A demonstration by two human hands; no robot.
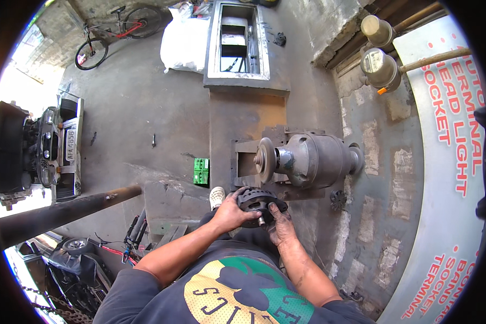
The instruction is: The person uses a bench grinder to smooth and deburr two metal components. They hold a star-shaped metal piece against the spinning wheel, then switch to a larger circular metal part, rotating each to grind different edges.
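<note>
Close to my body I hold a dark, round metal part (258,200) with slots around its rim and a short bright shaft, which looks like an alternator housing. My left hand (233,214) is wrapped round its left side, thumb along the lower edge. On the other side my right hand (281,224) grips it, thumb lying on the face; the fingers of this hand are blackened. Just beyond the part stands a large grey bench grinder (317,161), its wheel (264,160) at the left end. The part and the wheel appear apart.
A metal frame box (213,70) stands beyond the grinder, beside a white sack (184,43). A green battery (201,171) sits on the floor. A thick pole (70,211) slants in from the left, near a vehicle (51,148). A signboard (443,178) and wall are at right.
</note>
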